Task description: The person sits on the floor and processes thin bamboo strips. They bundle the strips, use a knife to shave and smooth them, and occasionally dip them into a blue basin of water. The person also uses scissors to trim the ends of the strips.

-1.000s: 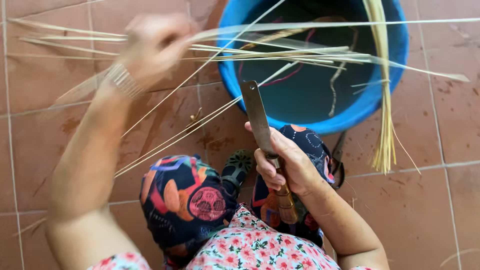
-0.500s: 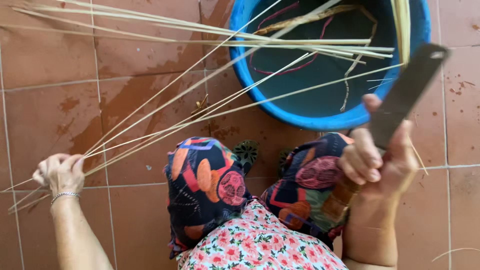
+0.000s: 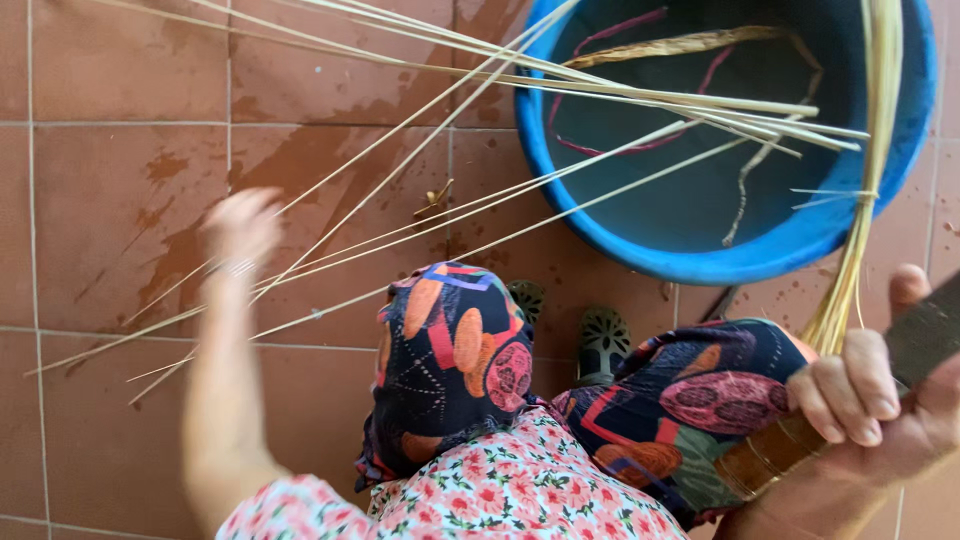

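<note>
My left hand [image 3: 240, 228] is blurred over the tiled floor at the left. It lies among several long thin pale reed strips [image 3: 420, 230] that run from the floor up to the blue tub [image 3: 700, 262]. Whether its fingers close on a strip I cannot tell. My right hand [image 3: 870, 400] at the right edge is closed on the wooden handle of a large knife [image 3: 925, 335], blade pointing up and right. A bundle of yellow strips [image 3: 860, 220] hangs over the tub's rim beside that hand.
My knees in patterned dark cloth [image 3: 460, 360] are bent in front of me. Green sandals [image 3: 600, 340] sit between them. The tub holds water, a few strips and a reddish cord. The brown floor tiles [image 3: 120, 200] show wet stains.
My left hand has moved up and to the right along the strips. My right hand with the knife has dropped lower and further to the right edge.
</note>
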